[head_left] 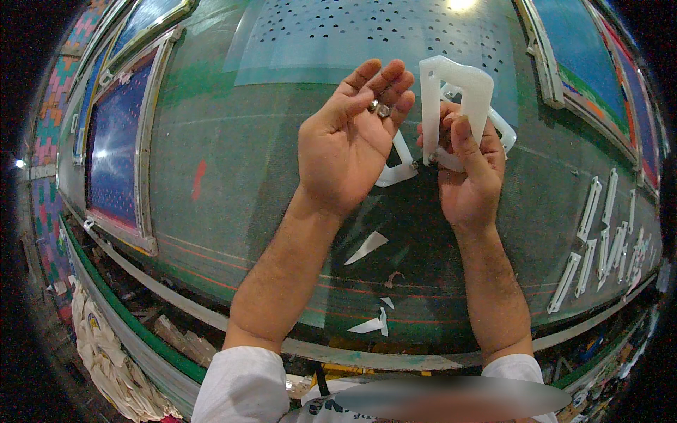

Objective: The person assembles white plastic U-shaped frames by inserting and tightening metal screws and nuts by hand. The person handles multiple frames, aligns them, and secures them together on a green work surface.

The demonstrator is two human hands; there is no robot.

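Observation:
My left hand (338, 144) is turned palm up, its fingers partly curled. Small shiny metal pieces (381, 110), like nuts or short fittings, rest against those fingers. In my right hand (476, 180) a flat white plastic plate (477, 81) with a long cut-out stands tilted, gripped with the thumb on its near face. A small metal piece sits at the plate's lower left corner. Behind and below my hands, another white frame-shaped piece (398, 175) lies on the green table, partly hidden. More white plastic (502, 130) shows behind my right hand; whether it is held too I cannot tell.
Several white slotted strips (589, 208) lie at the right. White offcuts (368, 247) are scattered between my forearms. A translucent sheet with dark holes (310, 53) covers the far table. Framed screens (147, 233) stand at left and right. A cloth heap (106, 352) lies lower left.

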